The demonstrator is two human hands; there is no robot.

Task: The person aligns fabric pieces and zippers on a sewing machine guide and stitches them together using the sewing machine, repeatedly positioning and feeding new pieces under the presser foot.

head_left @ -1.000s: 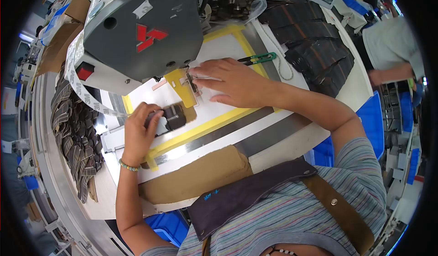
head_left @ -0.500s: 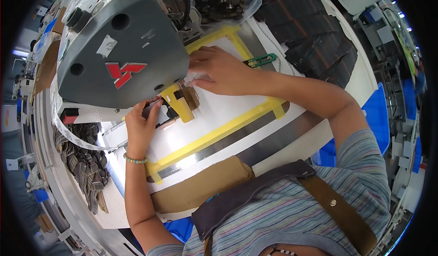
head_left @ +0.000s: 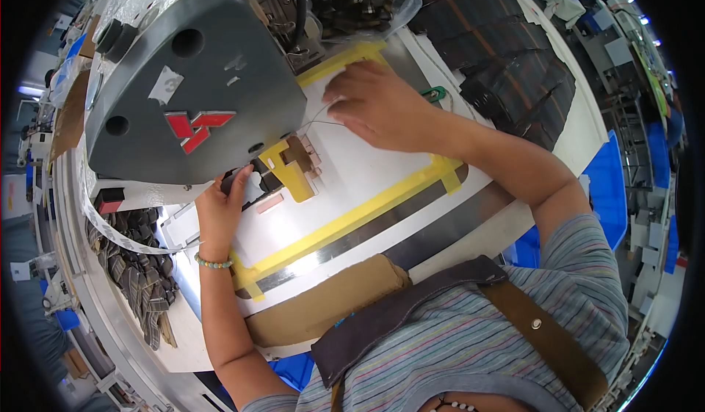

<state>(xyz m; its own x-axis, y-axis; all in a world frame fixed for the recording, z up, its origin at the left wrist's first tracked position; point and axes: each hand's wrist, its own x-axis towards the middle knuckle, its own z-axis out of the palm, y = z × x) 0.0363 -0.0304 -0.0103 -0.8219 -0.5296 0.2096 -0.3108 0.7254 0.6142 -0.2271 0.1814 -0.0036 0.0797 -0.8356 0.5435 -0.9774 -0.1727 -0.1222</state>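
My left hand [head_left: 221,208] pinches a small dark fabric piece [head_left: 233,181] with a pale patch on it, just under the grey machine head [head_left: 198,81]. Right of it lies a yellow template [head_left: 295,179] with a brown piece showing in its cut-out. A pink strip [head_left: 269,203] rests on the white sheet [head_left: 345,181] below the template. My right hand [head_left: 378,111] is raised over the sheet with its fingers bent together on a thin thread [head_left: 320,123] that runs toward the machine head.
Green-handled snips [head_left: 433,94] lie behind my right hand. Dark striped fabric [head_left: 507,59] covers the back right, and a plastic bag of pieces [head_left: 356,4] stands at the back. Striped pieces [head_left: 136,272] heap at the left. A brown pad [head_left: 330,300] lines the front edge.
The machine head has shifted left in view and the yellow template now lies uncovered. My right hand has left the template and lifted away with the thread. My left hand keeps the dark piece.
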